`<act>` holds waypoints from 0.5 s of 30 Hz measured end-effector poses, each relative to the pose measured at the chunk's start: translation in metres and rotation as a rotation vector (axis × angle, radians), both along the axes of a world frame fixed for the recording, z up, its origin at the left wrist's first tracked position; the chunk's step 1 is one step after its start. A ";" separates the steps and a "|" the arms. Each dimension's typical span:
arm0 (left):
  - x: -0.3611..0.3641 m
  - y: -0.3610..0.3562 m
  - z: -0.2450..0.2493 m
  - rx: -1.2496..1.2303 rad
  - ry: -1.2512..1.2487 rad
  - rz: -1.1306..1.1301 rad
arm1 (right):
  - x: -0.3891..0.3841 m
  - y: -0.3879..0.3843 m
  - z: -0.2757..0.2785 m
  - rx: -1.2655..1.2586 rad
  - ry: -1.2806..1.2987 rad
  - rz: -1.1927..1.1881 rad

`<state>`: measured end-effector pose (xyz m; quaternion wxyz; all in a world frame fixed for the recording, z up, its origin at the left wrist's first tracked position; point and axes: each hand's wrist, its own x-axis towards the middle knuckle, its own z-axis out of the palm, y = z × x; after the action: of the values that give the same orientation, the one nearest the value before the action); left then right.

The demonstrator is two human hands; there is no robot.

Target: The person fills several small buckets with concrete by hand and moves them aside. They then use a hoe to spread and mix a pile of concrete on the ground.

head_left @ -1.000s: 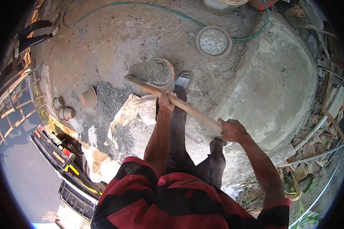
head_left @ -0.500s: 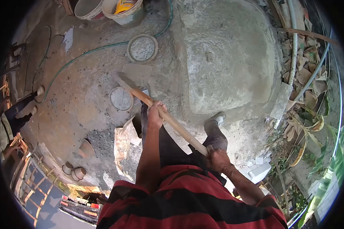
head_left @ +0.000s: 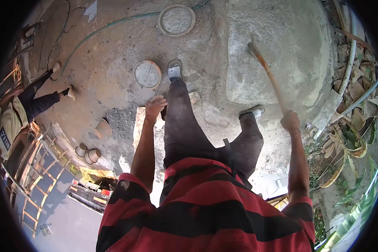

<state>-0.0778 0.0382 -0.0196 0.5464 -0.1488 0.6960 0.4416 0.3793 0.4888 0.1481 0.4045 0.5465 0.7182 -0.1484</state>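
My right hand (head_left: pixel 290 121) is wrapped around the near end of a long wooden-handled tool (head_left: pixel 271 77). The handle slants forward and left over the raised wet concrete slab (head_left: pixel 277 67), its grey far end blending into the slab's surface. To the left, my left hand (head_left: pixel 155 106) is off the handle, fingers apart and holding nothing. It hangs above a pale, dirty sack (head_left: pixel 139 126) beside my left leg. Just ahead of that hand lies a round, concrete-filled mould (head_left: pixel 148 74).
Farther forward sits another round mould (head_left: pixel 177 20), with a green hose (head_left: pixel 109 27) running past it. Pots (head_left: pixel 103 128) stand at left, near a person (head_left: pixel 19 113). Pipes (head_left: pixel 349 54) and dry leaves (head_left: pixel 357 84) line the slab's right side.
The tool has swung from the left ground over to the slab on the right. My left hand has let go of the handle; my left foot has stepped forward.
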 end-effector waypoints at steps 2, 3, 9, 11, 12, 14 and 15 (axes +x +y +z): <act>-0.043 -0.112 -0.030 -0.025 0.054 0.176 | -0.012 0.017 -0.010 -0.023 -0.091 0.034; -0.067 -0.144 -0.027 -0.153 0.077 0.159 | -0.035 0.015 -0.004 0.025 -0.074 0.049; -0.122 -0.309 0.006 -0.485 0.016 0.256 | -0.119 -0.018 0.004 0.130 0.124 0.039; -0.084 -0.383 -0.003 -0.438 -0.099 0.339 | -0.140 -0.024 -0.012 0.168 0.180 0.084; -0.071 -0.401 0.000 -0.401 -0.134 0.381 | -0.153 -0.026 -0.017 0.174 0.174 0.050; -0.045 -0.372 0.033 -0.457 -0.317 0.328 | -0.174 -0.030 -0.018 0.175 0.158 -0.003; -0.028 -0.367 0.046 -0.464 -0.327 0.255 | -0.172 -0.038 -0.015 0.174 0.135 0.008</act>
<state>-0.1059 -0.3292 0.0264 0.5425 -0.4247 0.6570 0.3061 0.2074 0.4512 0.1335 0.3069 0.5652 0.7562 -0.1204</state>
